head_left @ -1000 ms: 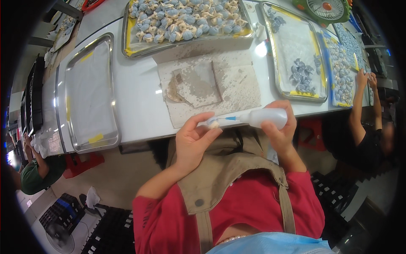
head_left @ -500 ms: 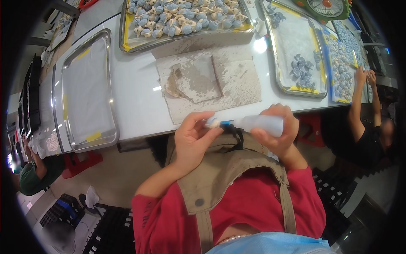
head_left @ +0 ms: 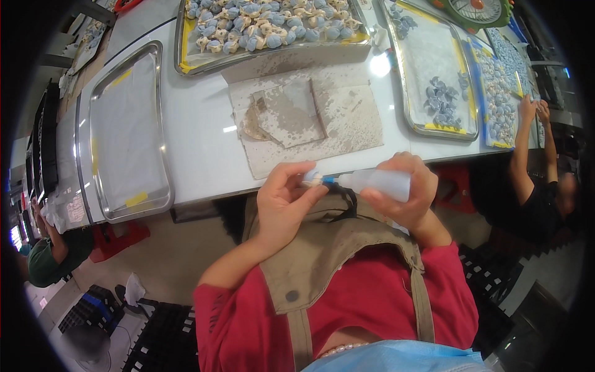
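Between the thumb and fingers of my left hand is a small blue-and-cream figurine. My right hand is wrapped round a translucent white squeeze bottle, tilted nearly level. Its narrow blue tip points left and meets the figurine's side; whether any liquid comes out is too small to tell. Both hands are just off the near edge of the table, above my apron. Past them, a stained cardboard sheet lies on the white tabletop.
A metal tray of many similar figurines stands at the back. On the left lies a paper-lined tray; on the right, another tray holds small grey-blue pieces. A green fan stands at far right. Co-workers sit at both sides.
The bottle has shifted very slightly left, its tip closer in against the figurine. My right fingers have moved a little along with it; my left hand stays almost in place.
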`<state>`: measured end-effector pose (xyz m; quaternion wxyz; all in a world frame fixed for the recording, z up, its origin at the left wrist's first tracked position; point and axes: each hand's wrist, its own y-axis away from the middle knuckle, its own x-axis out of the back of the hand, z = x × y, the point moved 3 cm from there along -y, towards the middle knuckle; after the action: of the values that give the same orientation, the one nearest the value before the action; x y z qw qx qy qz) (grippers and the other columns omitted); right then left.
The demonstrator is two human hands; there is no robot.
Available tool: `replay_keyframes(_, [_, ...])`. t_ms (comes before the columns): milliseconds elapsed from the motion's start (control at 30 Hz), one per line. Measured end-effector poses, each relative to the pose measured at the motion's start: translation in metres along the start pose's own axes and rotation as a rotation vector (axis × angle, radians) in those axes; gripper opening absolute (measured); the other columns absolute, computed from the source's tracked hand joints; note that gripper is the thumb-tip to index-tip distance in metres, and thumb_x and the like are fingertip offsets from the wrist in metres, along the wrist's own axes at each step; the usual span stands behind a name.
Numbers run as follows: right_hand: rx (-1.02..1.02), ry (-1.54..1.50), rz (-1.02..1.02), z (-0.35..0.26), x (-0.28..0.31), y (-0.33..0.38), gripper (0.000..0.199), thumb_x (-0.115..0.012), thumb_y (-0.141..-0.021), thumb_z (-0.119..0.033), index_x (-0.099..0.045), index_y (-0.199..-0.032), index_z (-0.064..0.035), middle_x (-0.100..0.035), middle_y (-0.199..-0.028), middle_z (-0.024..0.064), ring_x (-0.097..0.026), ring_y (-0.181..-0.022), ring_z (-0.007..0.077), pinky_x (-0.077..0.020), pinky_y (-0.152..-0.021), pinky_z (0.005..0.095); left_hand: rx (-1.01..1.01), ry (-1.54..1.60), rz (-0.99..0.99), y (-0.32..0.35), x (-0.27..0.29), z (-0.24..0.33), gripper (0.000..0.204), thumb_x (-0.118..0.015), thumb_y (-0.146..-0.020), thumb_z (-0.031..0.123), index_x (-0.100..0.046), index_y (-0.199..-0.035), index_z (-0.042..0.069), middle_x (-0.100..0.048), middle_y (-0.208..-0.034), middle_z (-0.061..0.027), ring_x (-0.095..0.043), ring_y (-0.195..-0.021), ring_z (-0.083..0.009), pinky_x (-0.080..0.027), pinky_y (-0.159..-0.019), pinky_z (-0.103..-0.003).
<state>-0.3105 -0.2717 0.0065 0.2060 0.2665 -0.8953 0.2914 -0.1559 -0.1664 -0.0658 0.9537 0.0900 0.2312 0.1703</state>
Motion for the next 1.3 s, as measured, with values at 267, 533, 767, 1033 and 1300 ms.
replay_keyframes(267, [0.050,0.034,0.014,-0.0023,-0.0010,-0.0010,0.035,-0.082,-0.062,-0.018,-0.058,-0.080,0.0007,-0.060,-0.067,0.0097,-0.060,-0.056,0.0189,-0.0470,-0.048,0.0265,0.003,0.015,-0.001,0.0006,0.0006,-0.0013,0.033,-0.061,-0.077,-0.010,-0.051,-0.107,-0.001,-0.053,-0.103,-0.0074,-0.054,-0.096,-0.0128,-0.050,-0.077,-0.023])
replay_keyframes(533, [0.056,0.063,0.007,-0.0022,-0.0019,-0.0008,0.036,-0.082,-0.062,-0.019,-0.058,-0.081,0.0001,-0.060,-0.067,0.0094,-0.060,-0.056,0.0185,-0.0469,-0.048,0.0265,-0.002,0.002,-0.011,0.0006,0.0006,-0.0007,0.033,-0.061,-0.078,-0.010,-0.051,-0.107,-0.001,-0.054,-0.104,-0.0079,-0.054,-0.097,-0.0133,-0.049,-0.078,-0.023])
replay_keyframes(767, [0.004,0.035,0.010,0.0008,0.0005,0.0010,0.036,-0.082,-0.062,-0.020,-0.058,-0.081,-0.0005,-0.060,-0.067,0.0092,-0.061,-0.057,0.0174,-0.0472,-0.049,0.0258,0.003,0.008,-0.009,0.0007,0.0013,-0.0019,0.036,-0.061,-0.078,-0.009,-0.049,-0.111,-0.002,-0.055,-0.105,-0.0101,-0.054,-0.097,-0.0137,-0.048,-0.081,-0.025])
replay_keyframes(1033, [-0.004,0.039,0.004,0.0017,-0.0007,-0.0013,0.035,-0.081,-0.063,-0.017,-0.058,-0.082,-0.0010,-0.060,-0.069,0.0083,-0.060,-0.058,0.0167,-0.0467,-0.050,0.0257,0.020,0.025,-0.008,0.0014,0.0010,-0.0015,0.037,-0.060,-0.078,-0.009,-0.048,-0.113,-0.003,-0.056,-0.104,-0.0110,-0.055,-0.094,-0.0132,-0.047,-0.081,-0.025])
replay_keyframes(1300, [-0.068,0.000,0.053,0.0054,0.0058,0.0024,0.035,-0.081,-0.064,-0.017,-0.057,-0.083,-0.0014,-0.060,-0.069,0.0081,-0.060,-0.058,0.0155,-0.0465,-0.051,0.0247,0.113,0.113,-0.008,0.0005,0.0011,-0.0012,0.034,-0.060,-0.081,-0.006,-0.048,-0.112,-0.004,-0.060,-0.098,-0.0132,-0.059,-0.086,-0.0132,-0.048,-0.077,-0.023])
